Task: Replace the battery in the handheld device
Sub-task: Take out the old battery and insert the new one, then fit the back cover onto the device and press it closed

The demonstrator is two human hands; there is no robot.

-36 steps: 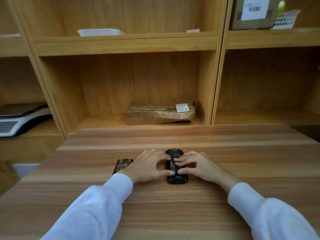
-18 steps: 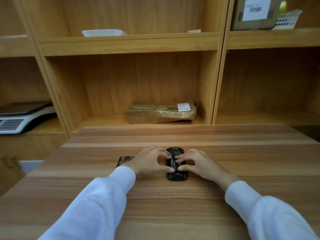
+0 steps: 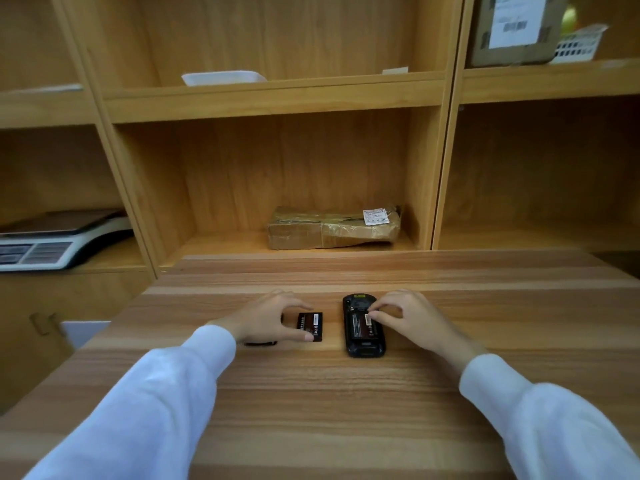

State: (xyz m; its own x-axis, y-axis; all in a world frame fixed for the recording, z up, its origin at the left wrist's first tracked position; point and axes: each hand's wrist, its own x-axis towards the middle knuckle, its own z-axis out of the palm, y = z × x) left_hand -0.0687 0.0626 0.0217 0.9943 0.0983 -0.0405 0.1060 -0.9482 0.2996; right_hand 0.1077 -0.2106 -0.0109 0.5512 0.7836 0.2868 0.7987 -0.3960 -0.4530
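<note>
A black handheld device (image 3: 363,344) lies back-up on the wooden table (image 3: 346,410), its battery bay uncovered with a dark battery (image 3: 356,327) seated in it. My right hand (image 3: 412,320) rests on the device, thumb and fingertips pinched on that battery's upper right edge. A second dark battery (image 3: 310,326) sits just left of the device, gripped between the thumb and fingers of my left hand (image 3: 266,318). A black cover (image 3: 260,343) lies under my left wrist, mostly hidden.
Wooden shelves stand behind the table. A taped brown parcel (image 3: 332,228) lies in the middle bay, a weighing scale (image 3: 52,242) in the left bay, a white tray (image 3: 223,77) above, and a cardboard box (image 3: 516,29) at top right.
Both hands were together on the device. My left hand has moved left, away from it, with a battery in its fingers; my right hand stays on the device.
</note>
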